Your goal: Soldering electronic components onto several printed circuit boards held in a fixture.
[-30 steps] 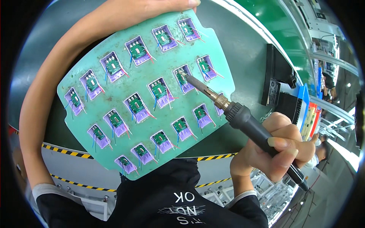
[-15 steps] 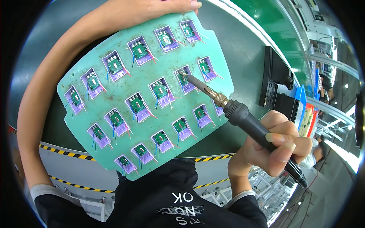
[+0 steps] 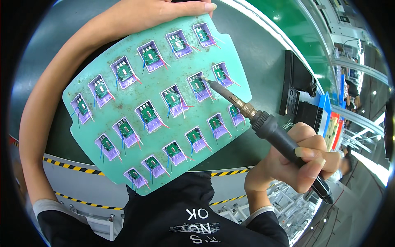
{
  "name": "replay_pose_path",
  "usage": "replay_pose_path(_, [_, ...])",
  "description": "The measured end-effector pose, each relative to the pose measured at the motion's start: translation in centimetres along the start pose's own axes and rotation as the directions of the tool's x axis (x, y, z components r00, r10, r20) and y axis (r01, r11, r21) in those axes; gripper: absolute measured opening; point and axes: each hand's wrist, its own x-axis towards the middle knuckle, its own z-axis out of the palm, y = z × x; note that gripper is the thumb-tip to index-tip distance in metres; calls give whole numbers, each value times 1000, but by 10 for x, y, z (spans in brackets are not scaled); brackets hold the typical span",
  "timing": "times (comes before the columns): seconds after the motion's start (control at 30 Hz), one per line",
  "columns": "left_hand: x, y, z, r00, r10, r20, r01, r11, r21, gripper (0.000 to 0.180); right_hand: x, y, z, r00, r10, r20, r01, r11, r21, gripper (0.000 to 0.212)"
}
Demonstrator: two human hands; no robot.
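Observation:
My left hand [image 3: 181,10] reaches round the far side of a green tray [image 3: 88,136] and grips its far edge, thumb on top. My right hand [image 3: 290,166] is closed round the dark handle of a soldering iron [image 3: 277,133]. The iron slants up to the left, its tip by the upper right corner of a purple housing with a small green circuit board [image 3: 198,85]. I cannot tell whether the tip touches it. Several like housings sit in rows in the tray, each with a board and thin red and blue wires.
The tray is above a dark green worktop [image 3: 255,53]. A black device [image 3: 294,86] stands at the right, with a blue bin [image 3: 325,109] beside it. Yellow-black striped tape [image 3: 74,165] runs along the near edge.
The soldering iron has drawn back slightly to the right, its tip leaving the middle of the circuit board for the housing's corner. The tray has shifted very slightly.

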Motion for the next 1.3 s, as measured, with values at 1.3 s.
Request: replay_pose_path(1.3, [2,1,1,1000,1,7,0,1000,-12,27,-2,4,-6,995,-74,67,73,997,18,24])
